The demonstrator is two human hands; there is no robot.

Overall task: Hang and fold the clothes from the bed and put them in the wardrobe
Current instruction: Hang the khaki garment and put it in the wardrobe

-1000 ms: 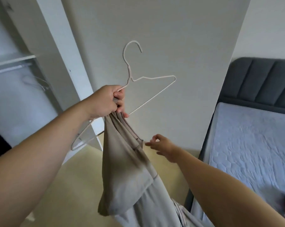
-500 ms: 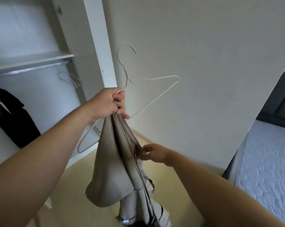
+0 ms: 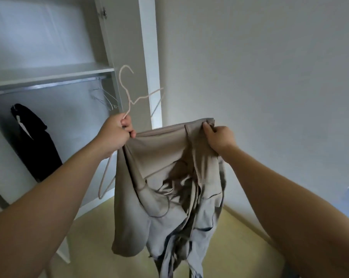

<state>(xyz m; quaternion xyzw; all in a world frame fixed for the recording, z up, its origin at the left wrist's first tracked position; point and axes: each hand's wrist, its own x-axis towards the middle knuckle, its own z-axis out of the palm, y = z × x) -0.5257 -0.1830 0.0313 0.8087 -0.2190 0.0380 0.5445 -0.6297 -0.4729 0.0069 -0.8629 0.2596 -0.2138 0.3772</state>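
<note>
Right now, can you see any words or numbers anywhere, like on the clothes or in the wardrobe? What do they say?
No text can be read in this picture.
Pale tag on the black garment hanging in the wardrobe: too small and blurred to read, if it is printed at all.
Beige garment and hanger: no words, brand or numbers show.

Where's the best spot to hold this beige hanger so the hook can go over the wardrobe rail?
Hold the beige hanger at its twisted neck just under the hook, coming from below, as the left hand does. The hook points up and clear above the fist, free for the rail. The thin sloping arms may let it swing. The right hand grips the beige garment.
</note>
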